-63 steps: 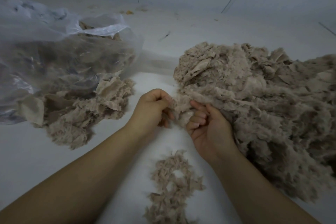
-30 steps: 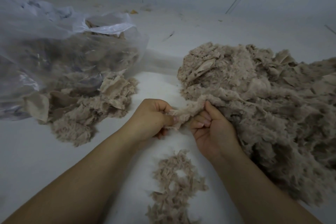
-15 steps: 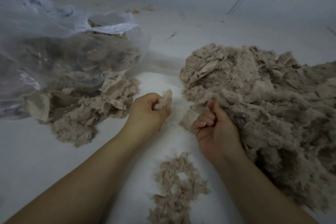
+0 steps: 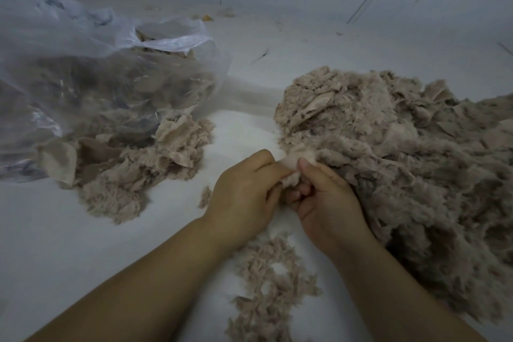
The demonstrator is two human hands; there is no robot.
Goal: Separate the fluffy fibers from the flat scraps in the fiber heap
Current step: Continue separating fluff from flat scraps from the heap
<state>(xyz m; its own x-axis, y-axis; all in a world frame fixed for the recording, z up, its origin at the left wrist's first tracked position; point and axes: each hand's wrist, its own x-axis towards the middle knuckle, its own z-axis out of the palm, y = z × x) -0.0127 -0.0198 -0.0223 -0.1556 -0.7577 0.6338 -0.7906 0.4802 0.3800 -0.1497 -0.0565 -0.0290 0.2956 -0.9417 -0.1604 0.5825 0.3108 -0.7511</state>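
Because your left hand (image 4: 244,191) and right hand (image 4: 326,197) both pinch one fiber clump (image 4: 291,176) with curled fingers, pulling unevenly may drag flat scraps from the fiber heap (image 4: 402,153) just right of them.

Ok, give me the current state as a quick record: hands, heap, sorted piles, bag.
left hand: pinches a pale tuft at the heap's near edge
right hand: grips the same tuft, fingers curled
main heap: right of the hands, fluffy fibers mixed with flat scraps
near pile: small fluffy bits between the forearms
left pile: flat scraps and fluff spilling at the bag's mouth
plastic bag: clear, partly filled, far left
surface: white
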